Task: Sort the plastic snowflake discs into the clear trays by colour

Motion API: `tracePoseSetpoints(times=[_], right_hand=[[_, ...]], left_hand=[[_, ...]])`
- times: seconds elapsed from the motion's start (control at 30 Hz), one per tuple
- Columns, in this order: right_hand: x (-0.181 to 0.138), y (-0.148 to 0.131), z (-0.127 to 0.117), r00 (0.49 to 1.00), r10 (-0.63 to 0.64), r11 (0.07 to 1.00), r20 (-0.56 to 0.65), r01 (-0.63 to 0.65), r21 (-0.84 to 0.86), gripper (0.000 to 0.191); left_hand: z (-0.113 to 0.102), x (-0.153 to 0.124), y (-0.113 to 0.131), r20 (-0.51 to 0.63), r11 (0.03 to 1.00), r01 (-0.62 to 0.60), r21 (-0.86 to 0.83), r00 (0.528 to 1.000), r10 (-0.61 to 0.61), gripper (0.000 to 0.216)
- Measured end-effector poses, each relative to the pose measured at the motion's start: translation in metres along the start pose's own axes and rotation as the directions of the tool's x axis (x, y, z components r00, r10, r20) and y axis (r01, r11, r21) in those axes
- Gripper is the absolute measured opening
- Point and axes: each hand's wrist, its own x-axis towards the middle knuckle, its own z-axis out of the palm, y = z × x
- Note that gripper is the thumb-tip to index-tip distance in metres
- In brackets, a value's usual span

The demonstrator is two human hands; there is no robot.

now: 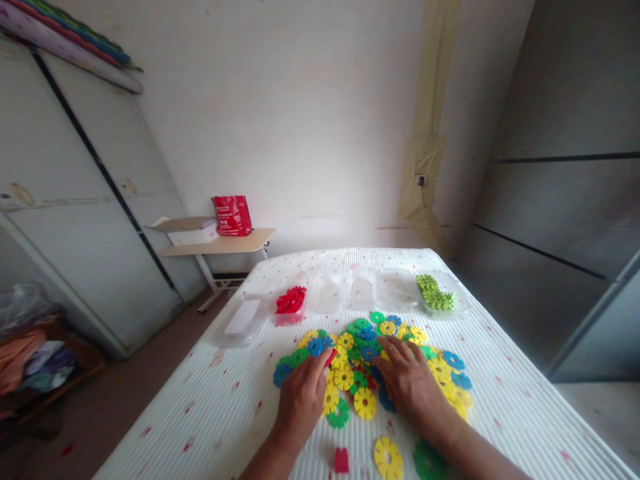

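the left hand [301, 397] is at the near left of a spread pile of yellow, green and blue notched discs [343, 377], its grip closed between thumb and forefinger on a small red piece [331, 357] that shows at the fingertips. the right hand [411, 380] lies palm down over the right half of the pile, its grip open: the fingers are parted and bent down onto the discs, the thumb apart from them; the undersides of the fingertips are hidden. more red shows among the discs between the hands. nearer, on the white counter [500, 373], are a loose red block [341, 460], a yellow disc [389, 458] and, beside the right forearm, a green disc [429, 460]. beyond the pile runs a row of clear tubs [361, 293]: red pieces [291, 300] fill one at the left, light green pieces [434, 293] the one at the far right.
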Motion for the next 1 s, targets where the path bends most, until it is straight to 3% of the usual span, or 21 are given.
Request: tracePoseSetpoints(times=[0.23,0.33,0.63,0.8,1.0], right_hand=[[-0.006,-0.007,0.008,0.981,-0.186,0.982,0.058,0.184,0.031,0.044],[-0.008,-0.009,0.014,0.987,-0.153,0.988,0.042,0.152,0.020,0.048],[-0.004,-0.011,0.018,0.993,-0.112,0.993,-0.033,0.113,0.024,0.031],[-0.001,-0.011,0.007,0.991,-0.125,0.988,-0.057,0.129,0.082,0.024],[0.006,-0.006,-0.008,0.992,0.015,0.973,-0.128,0.015,0.230,0.028]], left_hand=[[0.000,0.001,0.003,0.007,0.999,-0.007,-0.043,1.000,0.007,0.039],[-0.002,0.002,0.005,0.000,0.999,-0.023,-0.048,1.000,0.023,0.037],[0.000,-0.001,0.004,0.040,0.999,-0.019,-0.043,0.999,0.021,0.040],[0.000,-0.001,0.004,0.048,0.999,-0.025,-0.046,0.998,0.027,0.039],[-0.004,0.001,0.007,0.037,0.998,-0.026,-0.063,0.999,0.029,0.039]])
